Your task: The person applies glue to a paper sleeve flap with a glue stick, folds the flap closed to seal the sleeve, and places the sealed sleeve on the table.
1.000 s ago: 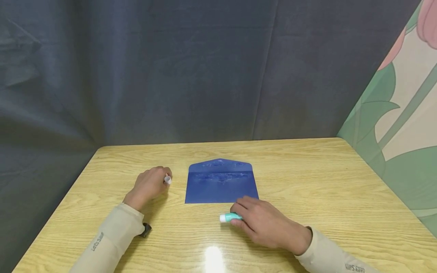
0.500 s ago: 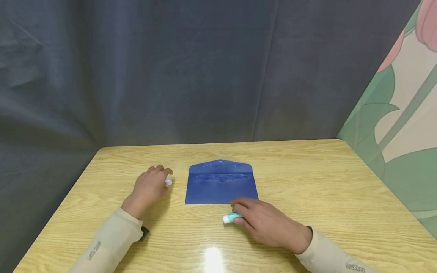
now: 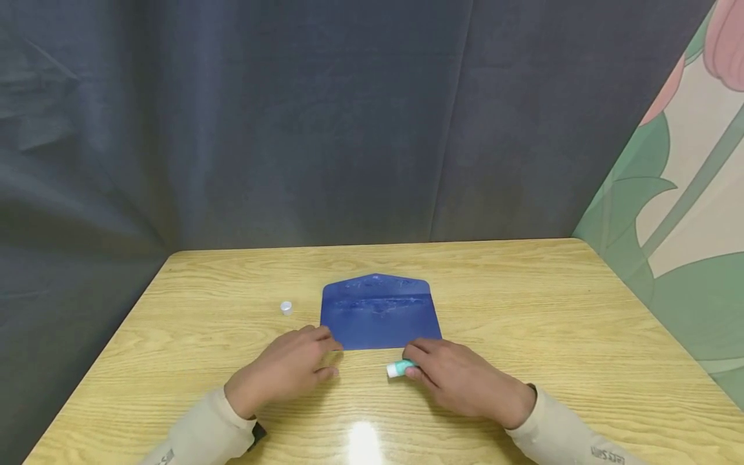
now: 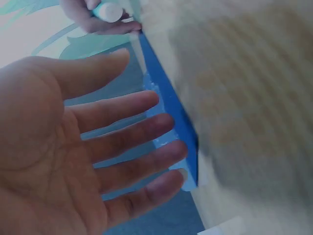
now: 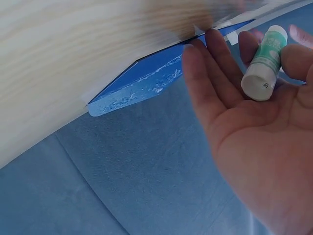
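Observation:
A blue envelope [image 3: 378, 324] lies on the wooden table with its flap [image 3: 375, 284] spread away from me. Whitish glue-like smears mark the flap and the area just below its fold. My left hand [image 3: 290, 365] is at the envelope's near left corner; its fingers look extended with nothing held in the left wrist view. In my right hand [image 3: 459, 381] a green and white glue stick [image 5: 268, 61] is pinched between thumb and index finger. The other right fingers reach the envelope's near right edge. A small white cap [image 3: 287, 308] stands left of the envelope.
The light wooden table [image 3: 523, 303] extends around the envelope on all sides. Behind it hangs a dark curtain [image 3: 325, 129]. On the right is a wall with a painted flower pattern [image 3: 692, 213].
My left hand has let go of the white cap, leaving it on the table, and has moved right and nearer to the envelope's corner. My right hand has shifted slightly right with the glue stick.

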Available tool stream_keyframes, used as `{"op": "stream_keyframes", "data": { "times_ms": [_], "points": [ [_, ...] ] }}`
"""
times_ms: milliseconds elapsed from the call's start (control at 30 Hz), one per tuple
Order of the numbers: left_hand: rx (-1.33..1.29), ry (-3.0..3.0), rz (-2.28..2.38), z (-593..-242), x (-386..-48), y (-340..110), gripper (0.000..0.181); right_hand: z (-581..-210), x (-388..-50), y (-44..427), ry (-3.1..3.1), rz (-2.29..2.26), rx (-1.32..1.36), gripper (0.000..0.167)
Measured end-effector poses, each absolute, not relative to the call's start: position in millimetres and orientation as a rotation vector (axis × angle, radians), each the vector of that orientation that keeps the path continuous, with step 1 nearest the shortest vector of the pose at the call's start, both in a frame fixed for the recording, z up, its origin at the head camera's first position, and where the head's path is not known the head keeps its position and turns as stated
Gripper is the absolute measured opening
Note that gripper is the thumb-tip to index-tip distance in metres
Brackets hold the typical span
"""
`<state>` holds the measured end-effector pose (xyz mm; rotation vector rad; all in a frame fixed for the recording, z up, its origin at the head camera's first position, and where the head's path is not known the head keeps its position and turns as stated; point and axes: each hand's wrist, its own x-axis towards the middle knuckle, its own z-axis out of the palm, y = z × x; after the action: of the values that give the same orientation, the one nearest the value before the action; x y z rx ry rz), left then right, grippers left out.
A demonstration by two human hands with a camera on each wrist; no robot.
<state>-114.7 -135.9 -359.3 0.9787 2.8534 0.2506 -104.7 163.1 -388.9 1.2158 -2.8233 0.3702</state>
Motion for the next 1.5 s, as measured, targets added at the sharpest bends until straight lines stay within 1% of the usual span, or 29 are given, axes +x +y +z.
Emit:
{"op": "stream_keyframes", "data": {
  "times_ms": [200, 400, 567, 700, 833, 1033, 1267, 1500],
  "points": [
    [0.997, 2.856, 0.175, -369, -108, -137, 0.035, -392, -103, 161, -2.762, 0.332, 1.222, 0.015],
    [1.046, 2.893, 0.156, -371, -100, -135, 0.035, -394, -101, 158, -2.718, 0.301, 1.213, 0.016],
    [1.112, 2.967, 0.184, -372, -95, -130, 0.033, -396, -100, 156, -2.688, 0.289, 1.214, 0.015],
    [1.112, 3.001, 0.252, -376, -92, -125, 0.034, -396, -99, 154, -2.679, 0.297, 1.218, 0.016],
    [1.133, 3.010, 0.310, -377, -89, -119, 0.037, -394, -96, 149, -2.689, 0.332, 1.222, 0.017],
    [1.217, 3.036, 0.362, -377, -85, -115, 0.045, -389, -92, 134, -2.547, 0.449, 1.299, 0.014],
    [1.332, 3.064, 0.498, -375, -88, -111, 0.035, -388, -92, 127, -2.409, 0.432, 1.298, 0.014],
    [1.353, 3.065, 0.575, -370, -91, -108, 0.031, -386, -95, 125, -2.370, 0.478, 1.285, 0.011]
  ]
}}
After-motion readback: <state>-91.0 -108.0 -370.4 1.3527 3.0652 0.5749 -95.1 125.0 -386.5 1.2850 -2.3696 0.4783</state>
